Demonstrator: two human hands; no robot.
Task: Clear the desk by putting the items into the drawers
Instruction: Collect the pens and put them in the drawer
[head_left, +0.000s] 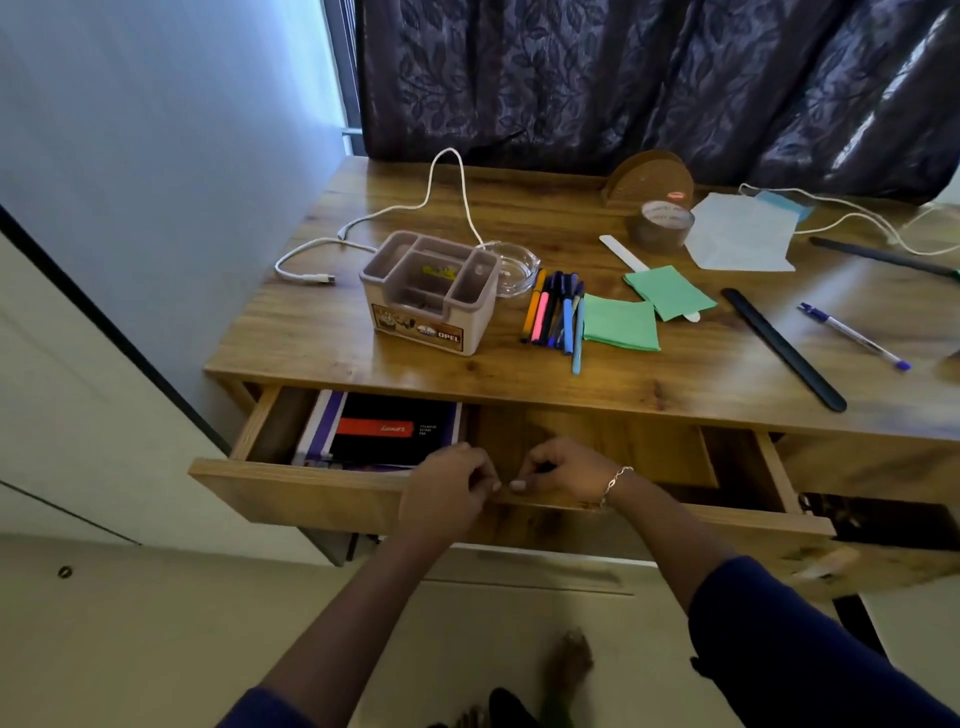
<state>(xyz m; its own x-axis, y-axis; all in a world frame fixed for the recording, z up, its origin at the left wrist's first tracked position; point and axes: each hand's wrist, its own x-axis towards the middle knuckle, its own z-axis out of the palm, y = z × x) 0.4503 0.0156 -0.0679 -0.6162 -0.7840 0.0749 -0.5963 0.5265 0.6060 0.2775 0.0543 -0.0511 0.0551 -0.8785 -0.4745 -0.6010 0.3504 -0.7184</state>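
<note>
Both hands gripped the front panel of the drawer (311, 488) at its middle: the left hand (449, 488) curled over the top edge, the right hand (558, 475) beside it, fingers hooked inside the panel, thumbs nearly touching. Neither held any loose item. The drawer stood pulled well out, with a dark notebook (387, 431) lying in its left half and the right half bare. On the desk (322, 338) everything else waited: an organiser box (431, 291) near the front-left, a white cable (363, 228) behind it, pens (556, 312) and green paper squares (621, 322) toward the middle, a tape roll (660, 226) farther back, a black ruler (779, 348) at the right. The step looked like opening the drawer; next, a hand would probably need to let go and fetch an item.
</note>
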